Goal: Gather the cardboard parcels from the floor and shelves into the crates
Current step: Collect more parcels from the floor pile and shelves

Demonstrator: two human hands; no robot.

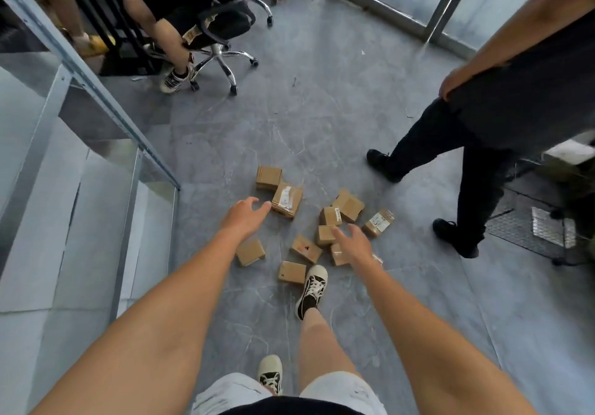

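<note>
The gathering looks barely begun: about ten small cardboard parcels (287,200) lie scattered on the grey tiled floor (322,108), and no crate is plainly in view. The left hand (244,213) and right hand (354,243) reach down over them, fingers spread, holding nothing. A bystander's leg (473,186) stands close on the right, an office chair (219,41) beyond, and metal shelving (96,118) on the left.

Surface: grey marble-patterned floor (322,108).
Load: cardboard parcels (347,204) scattered loosely.
Labelled parcel (287,200): just beyond left fingertips (264,205).
Plain parcel (325,235): at right fingertips (338,230).
Shoe (312,289): beside nearest parcel (291,273).
</note>
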